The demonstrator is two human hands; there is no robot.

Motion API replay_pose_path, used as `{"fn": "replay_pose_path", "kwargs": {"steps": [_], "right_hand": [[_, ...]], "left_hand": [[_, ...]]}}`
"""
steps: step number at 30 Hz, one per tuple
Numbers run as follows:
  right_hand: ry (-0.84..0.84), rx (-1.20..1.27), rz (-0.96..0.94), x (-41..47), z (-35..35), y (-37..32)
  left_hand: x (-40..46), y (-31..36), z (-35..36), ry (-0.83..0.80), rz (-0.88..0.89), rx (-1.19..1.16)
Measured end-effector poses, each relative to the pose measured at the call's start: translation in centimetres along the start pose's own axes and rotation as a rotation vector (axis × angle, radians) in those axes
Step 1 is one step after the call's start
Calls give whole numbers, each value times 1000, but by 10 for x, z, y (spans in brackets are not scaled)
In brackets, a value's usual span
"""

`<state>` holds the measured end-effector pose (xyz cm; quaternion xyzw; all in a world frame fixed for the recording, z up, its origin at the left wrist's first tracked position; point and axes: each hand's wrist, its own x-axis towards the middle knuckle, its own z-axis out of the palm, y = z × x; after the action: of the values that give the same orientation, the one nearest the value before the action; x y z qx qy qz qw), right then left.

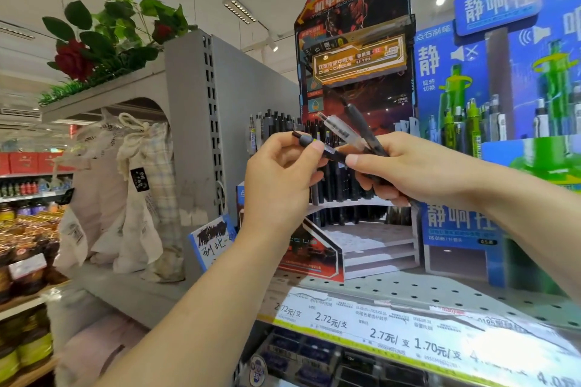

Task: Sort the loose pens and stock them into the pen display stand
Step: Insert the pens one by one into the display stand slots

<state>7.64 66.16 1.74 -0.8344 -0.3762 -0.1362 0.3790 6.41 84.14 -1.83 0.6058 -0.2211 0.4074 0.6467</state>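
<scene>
— What are you doing?
— My left hand is pinching one black pen out of the bunch my right hand is clamping.
— Next?
— Probably slotting it among matching pens in the display stand on the shelf.

Left hand, right hand raised, fingers curled.

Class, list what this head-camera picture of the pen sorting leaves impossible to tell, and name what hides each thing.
1. How many pens the right hand grips: its fingers cover the bundle.
2. The black pen pinched by the left hand: its far end is hidden behind the right hand.
3. Slots in the pen display stand: both hands block them.
4. Price labels on the shelf edge: small print blurred.
</scene>
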Motion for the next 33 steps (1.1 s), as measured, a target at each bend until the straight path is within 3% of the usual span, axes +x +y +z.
{"fn": "replay_pose_path", "kwargs": {"steps": [5,12,15,17,22,33], "right_hand": [[33,-14,36,4,-1,4],[20,27,47,6,0,4],[67,24,75,9,0,7],[94,29,85,10,-2,10],[90,45,52,11,-2,11],[85,114,48,6,-4,9]], "left_hand": [[7,2,-9,168,79,-101],[5,-3,-11,211,141,-111],[12,-1,-21,308,181,-162],[19,0,-35,358,253,-74],[18,-10,-53,244,387,316],[24,-8,-38,100,459,570]]}}
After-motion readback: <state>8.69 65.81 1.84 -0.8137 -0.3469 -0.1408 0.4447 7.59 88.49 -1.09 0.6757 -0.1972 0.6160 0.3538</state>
